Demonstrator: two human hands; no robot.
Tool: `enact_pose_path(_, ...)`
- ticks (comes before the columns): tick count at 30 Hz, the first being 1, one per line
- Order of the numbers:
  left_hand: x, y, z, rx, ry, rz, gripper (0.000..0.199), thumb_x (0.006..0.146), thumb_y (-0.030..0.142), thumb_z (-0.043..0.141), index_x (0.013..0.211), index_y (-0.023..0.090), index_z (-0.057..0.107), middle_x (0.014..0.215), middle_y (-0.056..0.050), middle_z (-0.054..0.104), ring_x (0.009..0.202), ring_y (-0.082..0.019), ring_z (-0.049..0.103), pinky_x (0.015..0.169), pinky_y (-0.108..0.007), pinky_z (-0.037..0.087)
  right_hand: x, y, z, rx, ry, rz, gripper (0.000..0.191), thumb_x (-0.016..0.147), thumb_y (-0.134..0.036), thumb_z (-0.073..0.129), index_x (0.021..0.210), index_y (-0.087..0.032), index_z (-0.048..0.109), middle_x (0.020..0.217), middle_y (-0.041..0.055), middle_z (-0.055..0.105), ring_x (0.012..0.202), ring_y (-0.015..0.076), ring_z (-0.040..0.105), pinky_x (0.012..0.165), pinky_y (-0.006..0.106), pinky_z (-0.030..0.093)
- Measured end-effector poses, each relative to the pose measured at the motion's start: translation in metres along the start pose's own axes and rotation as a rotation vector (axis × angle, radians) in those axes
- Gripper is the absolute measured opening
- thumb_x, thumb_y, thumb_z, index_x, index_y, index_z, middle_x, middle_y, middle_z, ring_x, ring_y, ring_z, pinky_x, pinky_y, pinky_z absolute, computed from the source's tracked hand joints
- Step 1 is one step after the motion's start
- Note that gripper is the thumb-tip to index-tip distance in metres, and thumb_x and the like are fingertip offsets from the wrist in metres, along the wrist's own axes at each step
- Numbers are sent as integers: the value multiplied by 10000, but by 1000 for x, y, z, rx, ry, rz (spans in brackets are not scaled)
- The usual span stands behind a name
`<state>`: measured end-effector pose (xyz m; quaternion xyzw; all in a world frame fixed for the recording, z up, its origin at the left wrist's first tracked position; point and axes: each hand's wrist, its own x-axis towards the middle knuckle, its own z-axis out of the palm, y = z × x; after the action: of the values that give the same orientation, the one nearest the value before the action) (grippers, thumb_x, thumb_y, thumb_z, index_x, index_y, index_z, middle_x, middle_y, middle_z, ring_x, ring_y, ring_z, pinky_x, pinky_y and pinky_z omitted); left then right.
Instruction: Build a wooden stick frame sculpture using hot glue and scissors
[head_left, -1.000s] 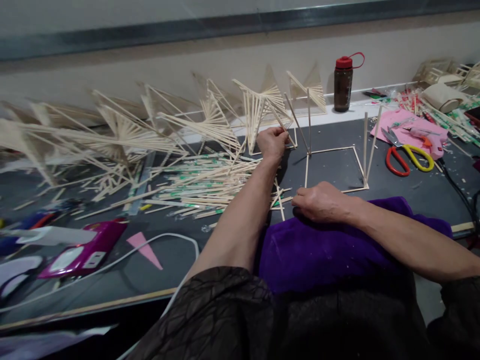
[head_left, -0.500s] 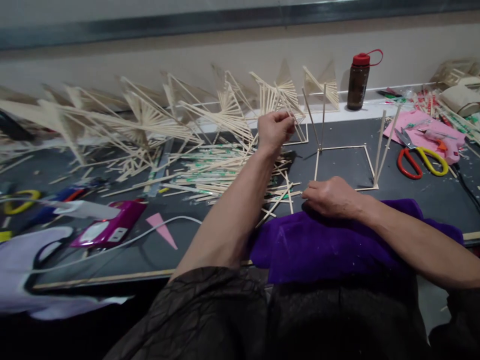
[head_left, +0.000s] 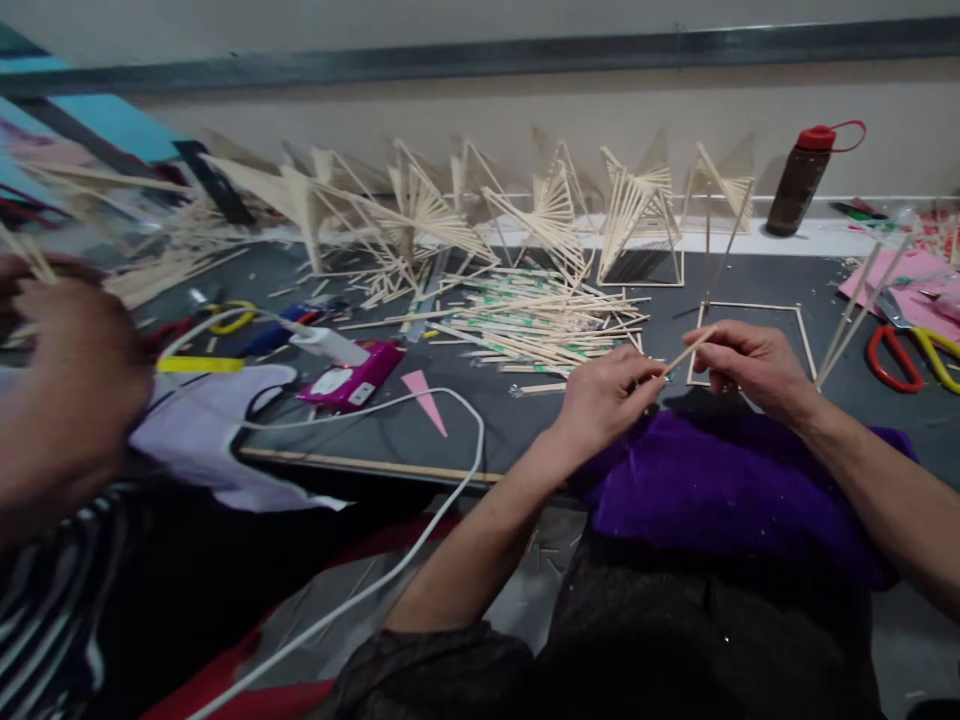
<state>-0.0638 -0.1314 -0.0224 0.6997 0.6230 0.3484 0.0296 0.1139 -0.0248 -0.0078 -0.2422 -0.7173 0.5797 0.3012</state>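
Observation:
My left hand point(head_left: 611, 398) is closed in a pinch on one end of a thin wooden stick point(head_left: 688, 351). The fingers of my right hand point(head_left: 757, 368) close on the stick's other end, so it slants up to the right between both hands. Just behind the right hand lies a square frame of sticks point(head_left: 757, 305) on the dark table, with upright sticks point(head_left: 851, 312) rising at its right corner. A purple cloth point(head_left: 720, 480) is spread below my hands over the table edge. A pile of loose sticks point(head_left: 540, 320), some with green-printed clear wrapping, lies beyond the left hand.
Fan-shaped stick models point(head_left: 637, 205) line the wall. A dark bottle point(head_left: 800, 185) with a red cap stands behind. Scissors point(head_left: 896, 358) lie right. A magenta box point(head_left: 352, 378) with a white cable point(head_left: 427, 545) is left. A co-worker's blurred hand point(head_left: 75, 350) is far left.
The view has swung left, bringing a co-worker's arm into sight. My left hand has come back from the models to beside my right hand, and a stick now shows between them.

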Motion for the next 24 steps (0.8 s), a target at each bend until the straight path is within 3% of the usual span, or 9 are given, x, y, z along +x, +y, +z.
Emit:
enact_pose_path(4,-13,-4,2,-40,-90,1,211,919,271,572,1004,226,759,843,-36,728,770,-146,659,693,-264,488,0,-1,4,5,19,7,212,742,-368,697,747,-158,670,655,-19,617,470,64,532,466,218,423)
enact_pose_path(8,-16,-29,-26,-98,-8,-106,257,932,349,547,1020,238,761,961,-42,768,864,-171,690,801,-307,528,0,-1,4,-25,60,14,153,739,-312,676,724,-163,647,658,-11,633,471,60,534,473,220,420)
enact_pose_path(12,-13,-71,-63,362,129,-373,291,913,309,514,1034,240,769,1070,-58,765,1011,-246,686,886,-361,506,0,-3,1,-39,91,29,147,740,-307,669,724,-164,642,661,-11,635,473,55,537,468,216,405)
enact_pose_path(14,-12,-87,-72,580,49,-442,343,925,271,455,1059,219,766,1136,-92,747,1061,-284,669,869,-382,500,0,-3,1,-47,85,39,160,739,-321,669,721,-164,640,661,-12,634,475,52,532,466,214,403)
enact_pose_path(19,-17,-104,-68,718,-218,-371,361,896,194,425,1027,240,758,1136,-93,741,1081,-295,644,750,-357,484,0,-3,1,-62,65,63,181,743,-349,667,719,-173,636,672,-8,633,488,53,515,457,215,404)
enact_pose_path(24,-21,-110,-60,704,-178,-281,345,946,311,411,985,252,749,1120,-84,736,1030,-259,651,708,-331,461,1,-4,1,-74,60,56,176,736,-342,668,700,-173,634,658,-7,627,484,52,515,431,202,379)
